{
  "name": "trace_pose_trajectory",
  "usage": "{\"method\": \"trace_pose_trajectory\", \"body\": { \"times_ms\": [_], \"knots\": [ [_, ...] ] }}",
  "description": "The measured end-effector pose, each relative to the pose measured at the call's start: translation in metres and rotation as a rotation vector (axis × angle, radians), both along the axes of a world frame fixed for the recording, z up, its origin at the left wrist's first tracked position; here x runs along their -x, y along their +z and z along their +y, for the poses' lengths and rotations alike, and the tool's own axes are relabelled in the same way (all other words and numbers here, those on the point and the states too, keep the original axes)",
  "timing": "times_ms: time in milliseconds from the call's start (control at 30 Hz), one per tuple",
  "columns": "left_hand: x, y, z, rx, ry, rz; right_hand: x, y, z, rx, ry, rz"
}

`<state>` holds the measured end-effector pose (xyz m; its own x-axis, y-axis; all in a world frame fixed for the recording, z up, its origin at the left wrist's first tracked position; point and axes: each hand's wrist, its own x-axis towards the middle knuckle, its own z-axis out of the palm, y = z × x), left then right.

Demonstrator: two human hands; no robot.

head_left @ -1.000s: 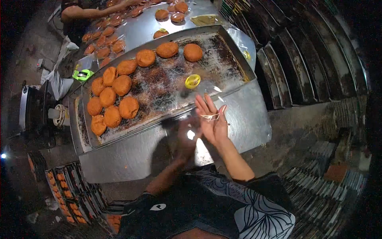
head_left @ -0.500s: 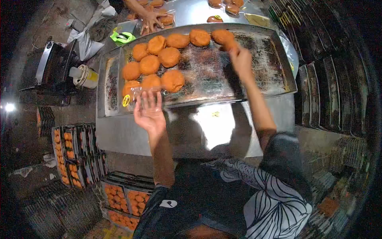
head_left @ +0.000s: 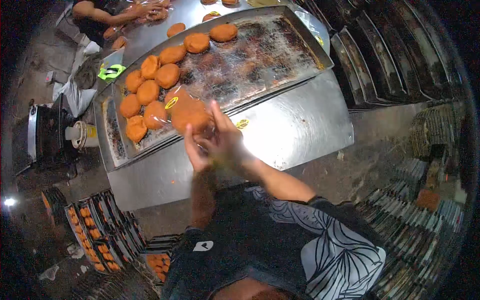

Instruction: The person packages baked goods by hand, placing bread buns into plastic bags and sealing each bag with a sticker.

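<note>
Just over the near edge of a large metal baking tray point(head_left: 250, 65), a round orange-brown bun point(head_left: 190, 117) is held with clear plastic film around it. A yellow label point(head_left: 171, 103) shows on the film. My left hand point(head_left: 196, 154) is closed at the bun's lower left side. My right hand point(head_left: 226, 137) is closed at its lower right, partly smeared by motion and overlapping the left. How the bag's opening lies between the fingers is hidden. Several loose buns point(head_left: 167, 76) lie on the tray's left part and along its far edge.
The tray rests on a metal table point(head_left: 320, 110) with another yellow label point(head_left: 242, 123) at its near side. Beyond are a green tape dispenser point(head_left: 111, 72) and a co-worker's hands point(head_left: 152, 9) over bagged buns. Racks of trays point(head_left: 92, 232) stand left; stacked trays point(head_left: 385, 65) stand right.
My right hand has brought a bun from the tray's far edge toward me. Both hands now meet at the bun and plastic film; earlier my left hand was spread beneath the film. The view has shifted.
</note>
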<state>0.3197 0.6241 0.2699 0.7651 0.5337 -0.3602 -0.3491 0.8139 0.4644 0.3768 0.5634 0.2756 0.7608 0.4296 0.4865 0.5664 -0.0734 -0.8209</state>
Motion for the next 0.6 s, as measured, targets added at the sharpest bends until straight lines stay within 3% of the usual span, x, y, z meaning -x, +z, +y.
{"method": "trace_pose_trajectory", "body": {
  "times_ms": [33,67,100,133,167,200,233,267,333,367,400,433,467,500,533,600],
  "knots": [
    [0.008,-0.030,-0.001,0.652,-0.094,-0.492,-0.006,-0.004,-0.012,0.129,0.009,-0.045],
    [0.008,-0.039,-0.013,0.137,-0.145,-0.094,-0.012,-0.005,-0.022,0.260,0.019,-0.092],
    [0.012,-0.048,-0.025,-0.384,-0.181,0.308,-0.037,-0.001,-0.018,0.591,0.066,-0.110],
    [0.023,-0.133,-0.018,-0.450,-0.431,0.062,-0.069,0.006,-0.022,0.381,0.109,-0.352],
    [0.027,-0.092,-0.038,-1.061,-0.490,0.405,-0.095,0.040,-0.018,0.318,0.034,-0.077],
    [0.027,-0.202,-0.038,-1.113,-0.590,0.150,-0.121,0.058,0.002,0.180,-0.084,-0.194],
    [0.025,-0.163,-0.052,-1.434,-0.547,0.229,-0.130,0.084,0.025,-0.031,-0.111,-0.118],
    [0.018,-0.179,-0.056,-1.723,-0.476,0.149,-0.146,0.097,0.041,0.062,-0.078,-0.252],
    [0.012,-0.198,-0.059,-1.907,-0.488,0.121,-0.148,0.077,0.056,-0.055,-0.053,-0.604],
    [0.012,-0.203,-0.054,-1.884,-0.550,0.043,-0.131,0.063,0.034,-0.011,0.152,-0.512],
    [0.009,-0.205,-0.048,-1.861,-0.606,-0.038,-0.105,0.041,0.003,0.023,0.305,-0.259],
    [0.009,-0.180,-0.052,-1.786,-0.398,0.054,-0.065,-0.009,-0.069,0.403,0.438,0.178],
    [0.007,-0.183,-0.045,-1.999,-0.578,0.172,-0.047,-0.079,-0.102,0.550,0.444,0.499],
    [0.005,-0.182,-0.039,-1.732,-0.668,0.216,-0.032,-0.082,-0.134,0.643,0.595,0.607],
    [0.000,-0.178,-0.036,-1.460,-0.741,0.249,-0.020,-0.105,-0.157,0.567,0.701,0.788],
    [-0.005,-0.152,-0.045,-1.412,-0.694,0.258,-0.014,-0.115,-0.154,0.440,0.553,0.596]
  ]
}}
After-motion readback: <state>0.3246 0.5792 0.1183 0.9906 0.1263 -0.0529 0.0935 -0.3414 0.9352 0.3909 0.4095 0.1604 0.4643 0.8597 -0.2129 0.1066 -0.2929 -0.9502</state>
